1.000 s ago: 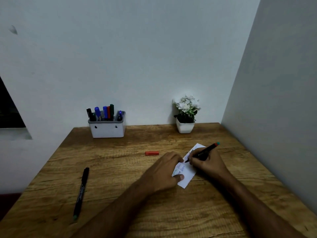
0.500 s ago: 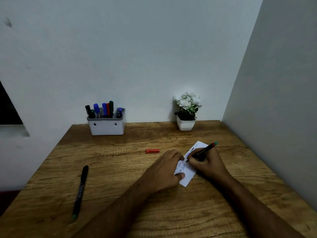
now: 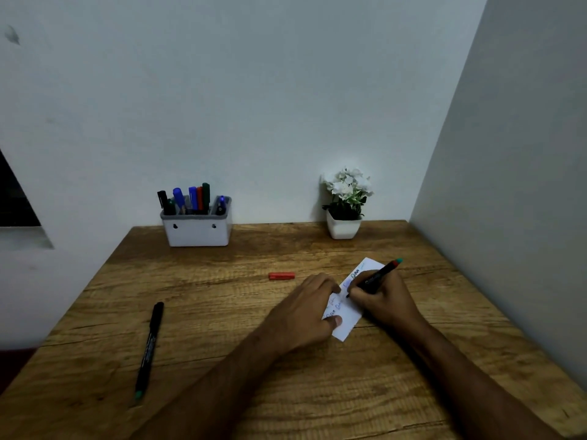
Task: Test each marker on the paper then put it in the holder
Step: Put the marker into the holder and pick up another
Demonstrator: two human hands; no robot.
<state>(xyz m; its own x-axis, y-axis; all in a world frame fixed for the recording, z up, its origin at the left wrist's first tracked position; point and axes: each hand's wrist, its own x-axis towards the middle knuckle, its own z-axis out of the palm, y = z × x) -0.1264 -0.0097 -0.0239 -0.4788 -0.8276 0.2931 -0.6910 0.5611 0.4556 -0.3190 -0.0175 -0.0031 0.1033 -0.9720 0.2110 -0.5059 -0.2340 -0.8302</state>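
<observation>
A small white paper (image 3: 351,315) with scribbled words lies on the wooden desk, right of centre. My right hand (image 3: 386,300) grips a black marker (image 3: 379,276) with a red and teal end, its tip touching the paper. Fingers and thumb of my left hand (image 3: 306,309) press the paper's left edge flat. A red cap (image 3: 281,275) lies just left of my hands. Another black marker (image 3: 149,347), capped, lies at the desk's left. The white holder (image 3: 197,231) at the back left contains several markers.
A white pot with white flowers (image 3: 344,204) stands at the back of the wooden desk (image 3: 222,328), against the wall. A grey wall closes off the desk's right side. The desk's left edge drops away beside the lying marker.
The marker tip has shifted a little along the paper as my right hand writes. My left hand stays pressed on the paper. The camera view has tilted slightly.
</observation>
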